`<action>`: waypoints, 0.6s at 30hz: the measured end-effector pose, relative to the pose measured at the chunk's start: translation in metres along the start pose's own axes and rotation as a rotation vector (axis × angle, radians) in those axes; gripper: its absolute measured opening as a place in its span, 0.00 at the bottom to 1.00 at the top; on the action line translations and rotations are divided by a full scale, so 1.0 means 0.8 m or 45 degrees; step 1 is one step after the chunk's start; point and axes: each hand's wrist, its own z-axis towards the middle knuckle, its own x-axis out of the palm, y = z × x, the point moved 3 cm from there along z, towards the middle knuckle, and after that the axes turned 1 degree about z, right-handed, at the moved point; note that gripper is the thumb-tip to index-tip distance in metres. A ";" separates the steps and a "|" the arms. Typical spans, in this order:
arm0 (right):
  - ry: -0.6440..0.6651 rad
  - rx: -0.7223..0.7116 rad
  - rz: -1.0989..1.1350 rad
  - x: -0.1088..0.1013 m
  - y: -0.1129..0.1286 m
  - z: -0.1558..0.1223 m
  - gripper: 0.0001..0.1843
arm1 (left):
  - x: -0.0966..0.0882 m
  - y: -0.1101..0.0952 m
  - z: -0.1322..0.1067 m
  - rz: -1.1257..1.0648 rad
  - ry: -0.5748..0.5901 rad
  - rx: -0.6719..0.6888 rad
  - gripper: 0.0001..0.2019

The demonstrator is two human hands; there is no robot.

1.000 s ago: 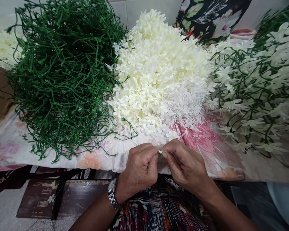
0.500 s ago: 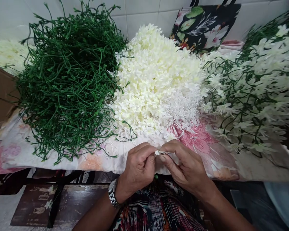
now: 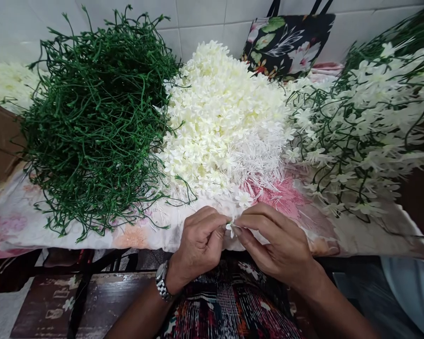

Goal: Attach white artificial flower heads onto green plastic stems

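Note:
My left hand (image 3: 201,242) and my right hand (image 3: 277,242) meet at the near edge of a flowered cloth (image 3: 134,230), fingertips pinched together on a tiny white artificial flower piece (image 3: 230,228). A wristwatch (image 3: 161,281) is on my left wrist. Just beyond my hands lies a heap of loose cream-white flower heads (image 3: 226,117) with thin white plastic stamens (image 3: 261,165) along its right front. A big tangle of bare green plastic stems (image 3: 95,117) lies to the left.
Finished green stems carrying white flowers (image 3: 367,127) are piled at the right. A dark floral bag (image 3: 286,42) leans on the tiled wall behind. A cardboard box edge (image 3: 0,141) sits at far left. Patterned fabric (image 3: 233,306) covers my lap, beside a dark wooden board (image 3: 102,301).
My view has tipped up slightly, showing more wall and bag. Both hands stay pinched on the small white piece, which has shifted a little between the fingertips.

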 end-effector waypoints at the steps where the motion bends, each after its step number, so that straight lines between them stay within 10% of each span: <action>1: 0.005 -0.002 -0.017 0.002 0.000 0.000 0.07 | 0.001 0.000 0.000 0.014 0.014 -0.014 0.10; 18: 0.012 0.011 0.013 0.029 -0.010 -0.001 0.08 | 0.002 0.005 -0.004 0.111 0.049 -0.178 0.11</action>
